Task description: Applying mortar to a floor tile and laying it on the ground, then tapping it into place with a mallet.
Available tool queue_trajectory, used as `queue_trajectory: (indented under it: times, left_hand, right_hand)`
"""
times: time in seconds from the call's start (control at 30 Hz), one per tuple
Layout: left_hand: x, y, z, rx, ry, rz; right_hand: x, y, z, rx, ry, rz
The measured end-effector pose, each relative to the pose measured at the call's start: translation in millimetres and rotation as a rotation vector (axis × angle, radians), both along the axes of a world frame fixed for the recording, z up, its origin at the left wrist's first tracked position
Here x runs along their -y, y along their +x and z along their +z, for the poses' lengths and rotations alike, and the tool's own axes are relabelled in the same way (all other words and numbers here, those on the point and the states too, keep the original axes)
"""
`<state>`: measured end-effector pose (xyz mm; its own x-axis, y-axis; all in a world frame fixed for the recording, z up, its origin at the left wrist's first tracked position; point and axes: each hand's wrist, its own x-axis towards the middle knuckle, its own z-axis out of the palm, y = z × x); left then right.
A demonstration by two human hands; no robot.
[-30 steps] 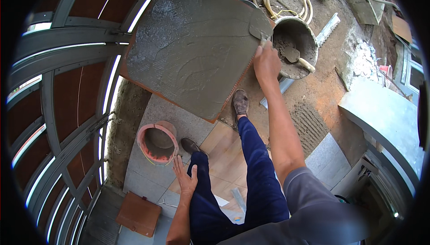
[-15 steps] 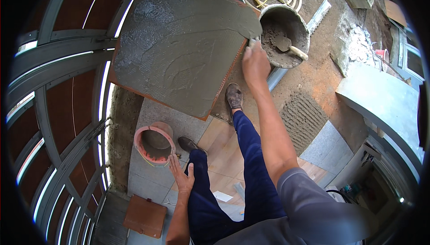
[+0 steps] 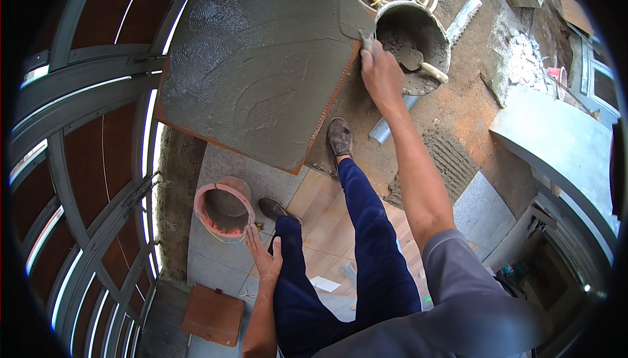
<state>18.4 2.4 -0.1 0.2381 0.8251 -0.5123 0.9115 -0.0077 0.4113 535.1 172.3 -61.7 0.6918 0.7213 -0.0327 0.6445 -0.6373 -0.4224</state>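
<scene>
The right hand (image 3: 381, 73) grips a trowel (image 3: 355, 20) at the mortar-covered tile's (image 3: 258, 70) far right edge; the left hand (image 3: 263, 254) rests open on the knee (image 3: 288, 240).

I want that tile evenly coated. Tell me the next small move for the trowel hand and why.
Probably draw the trowel back across the large tile toward its near corner. The right hand holds the blade at the tile's far right edge beside the mortar bucket, and the grey mortar layer shows uneven swirls there. The left hand rests on the knee, by the orange-rimmed bucket.
</scene>
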Motion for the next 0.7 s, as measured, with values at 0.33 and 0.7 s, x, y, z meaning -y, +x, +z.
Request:
queue_trajectory:
  times: [0.33, 0.7]
  left_hand:
    - [-2, 2, 3, -0.019, -0.016, 0.004]
    - [5, 20, -9, -0.027, -0.013, -0.038]
  right_hand:
    - [31, -45, 34, 0.11, 0.04, 0.243]
    - [-86, -145, -7, 0.036, 0.115, 0.469]
